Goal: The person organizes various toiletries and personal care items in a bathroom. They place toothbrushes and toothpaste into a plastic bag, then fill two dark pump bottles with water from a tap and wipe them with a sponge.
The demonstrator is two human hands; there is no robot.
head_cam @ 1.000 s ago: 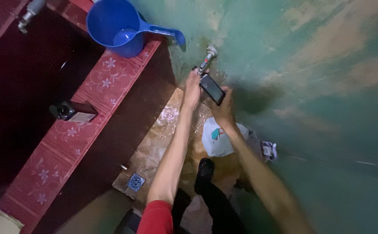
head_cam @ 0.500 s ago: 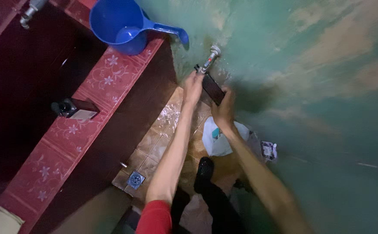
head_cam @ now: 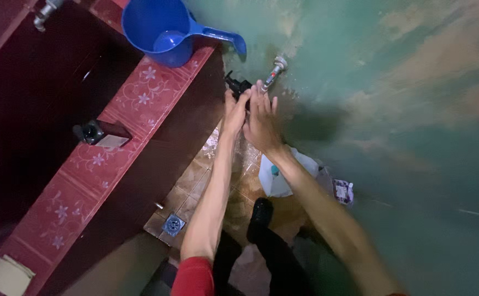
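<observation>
Green, blotchy plaster wall [head_cam: 393, 109] fills the right of our view, with a red flower-patterned tile ledge [head_cam: 113, 142] on the left carrying a blue dipper [head_cam: 165, 33] at its far end and a small dark bottle [head_cam: 98, 132] nearer. Both our hands meet at the far wall beside the metal tap [head_cam: 275, 68]. Our left hand [head_cam: 234, 112] has its fingertips pinched on a black piece [head_cam: 237, 85] that pokes out just left of the tap; our right hand [head_cam: 261, 123] lies against it with the fingers stretched long and nearly flat, gripping nothing that we can make out. We judge the work to be at the fitting stage, bringing that black piece to the tap, and the next move seems to call for a steady two-handed hold and careful lining-up with the spout. Below on the wet floor sit a white bag [head_cam: 280, 178] and a drain grate [head_cam: 172, 223]. A second ago our right hand held a flat dark object up by the tap; that is gone from sight now, and both hands sit slightly further left.
</observation>
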